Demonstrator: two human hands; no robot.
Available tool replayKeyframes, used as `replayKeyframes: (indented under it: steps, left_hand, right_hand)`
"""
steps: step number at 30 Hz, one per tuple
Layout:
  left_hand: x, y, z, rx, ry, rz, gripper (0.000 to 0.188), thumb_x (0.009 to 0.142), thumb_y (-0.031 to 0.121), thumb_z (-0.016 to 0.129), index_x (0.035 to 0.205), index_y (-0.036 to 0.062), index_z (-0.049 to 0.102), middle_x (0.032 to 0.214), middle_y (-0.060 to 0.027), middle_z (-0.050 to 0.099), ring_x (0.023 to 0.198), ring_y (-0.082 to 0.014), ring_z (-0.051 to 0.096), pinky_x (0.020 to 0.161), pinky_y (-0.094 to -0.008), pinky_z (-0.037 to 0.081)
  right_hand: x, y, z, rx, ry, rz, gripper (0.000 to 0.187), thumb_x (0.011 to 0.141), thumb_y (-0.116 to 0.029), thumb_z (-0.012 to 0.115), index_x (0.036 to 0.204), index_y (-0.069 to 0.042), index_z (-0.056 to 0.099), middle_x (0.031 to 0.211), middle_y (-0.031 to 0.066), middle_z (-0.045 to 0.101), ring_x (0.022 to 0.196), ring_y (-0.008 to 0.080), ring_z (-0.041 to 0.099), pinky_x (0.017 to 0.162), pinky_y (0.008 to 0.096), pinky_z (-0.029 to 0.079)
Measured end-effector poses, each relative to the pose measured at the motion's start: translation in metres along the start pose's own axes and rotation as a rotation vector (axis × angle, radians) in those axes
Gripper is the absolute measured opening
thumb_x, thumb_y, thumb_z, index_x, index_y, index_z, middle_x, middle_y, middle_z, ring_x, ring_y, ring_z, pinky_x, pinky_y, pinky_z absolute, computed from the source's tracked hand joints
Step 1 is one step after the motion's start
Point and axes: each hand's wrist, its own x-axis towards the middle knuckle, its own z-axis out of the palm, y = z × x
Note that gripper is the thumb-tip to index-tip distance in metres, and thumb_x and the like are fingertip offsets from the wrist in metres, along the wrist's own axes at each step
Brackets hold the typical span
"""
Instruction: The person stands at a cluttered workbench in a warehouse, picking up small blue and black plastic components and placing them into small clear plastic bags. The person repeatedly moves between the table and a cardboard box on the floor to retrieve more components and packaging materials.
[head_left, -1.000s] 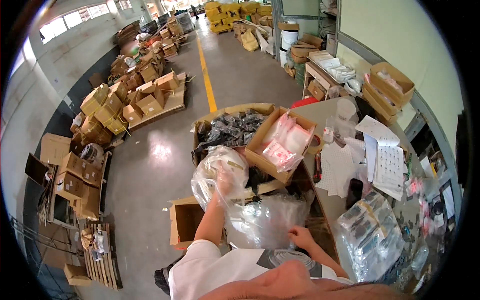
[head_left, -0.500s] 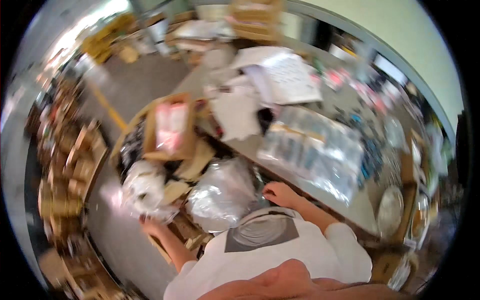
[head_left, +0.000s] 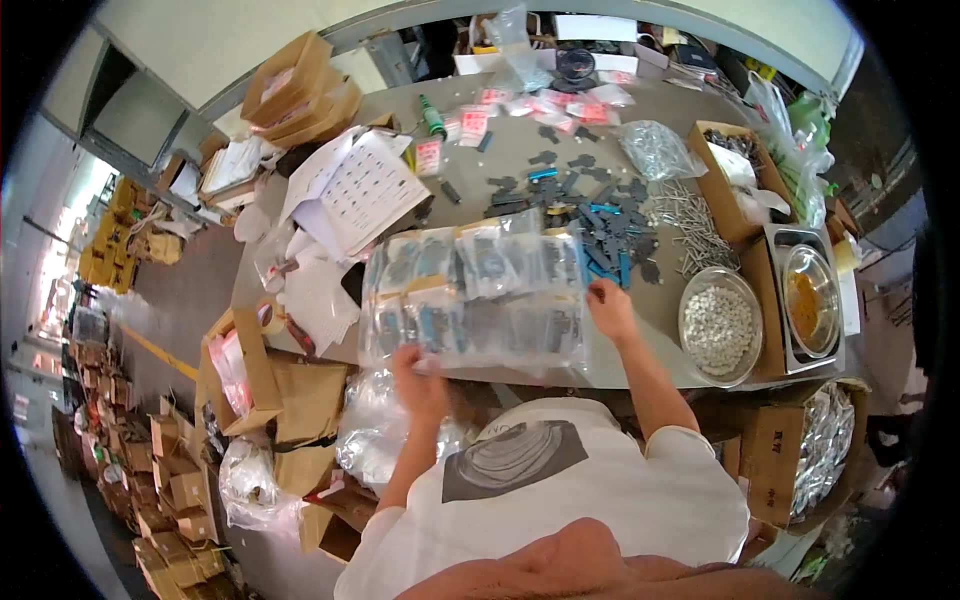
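Observation:
A large clear plastic bag (head_left: 475, 345) lies flat on the table in front of me, with several smaller packs of dark and blue parts showing through it. My left hand (head_left: 420, 385) is at its near edge, left of the middle; motion smears the fingers, so their grip is unclear. At the bag's right edge, my right hand (head_left: 612, 312) has its fingers curled in and pinched on the plastic. Just beyond those fingers is a loose heap of black and blue parts (head_left: 610, 235).
A bowl of white pieces (head_left: 720, 328) stands at the right, beside metal screws (head_left: 690, 230) and a cardboard box (head_left: 745, 180). Paper sheets (head_left: 360, 190) lie at the left. Pink-labelled small bags (head_left: 540, 105) are farther back. Below the table's edge sits crumpled plastic (head_left: 375, 430).
The view has swung to the right, toward the table. My left hand has come from the white plastic beside the table to the bag, and my right hand has reached the bag's right edge.

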Motion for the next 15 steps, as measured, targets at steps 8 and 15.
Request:
replayKeyframes:
  steps: [8,15]
  left_hand:
    - [0.009,0.077,0.153,0.042,-0.651,0.313,0.027,0.078,0.004,0.059,0.105,0.0041,0.055,0.106,-0.0162,0.056,0.099,-0.035,0.053,0.086,-0.0387,0.042]
    - [0.048,0.038,0.107,0.199,-0.31,0.161,0.022,0.079,0.004,0.059,0.101,0.0037,0.056,0.1,-0.0139,0.057,0.091,-0.0283,0.055,0.081,-0.0346,0.044]
  right_hand:
    - [0.065,-0.029,0.04,0.138,-0.09,-0.505,0.037,0.073,-0.015,0.064,0.107,-0.004,0.055,0.093,0.0218,0.06,0.088,0.0409,0.056,0.077,0.0458,0.046]
    - [0.077,-0.077,0.098,0.123,-0.213,-0.568,0.063,0.072,-0.038,0.069,0.117,0.001,0.048,0.102,0.0269,0.056,0.094,0.0404,0.056,0.08,0.0428,0.046]
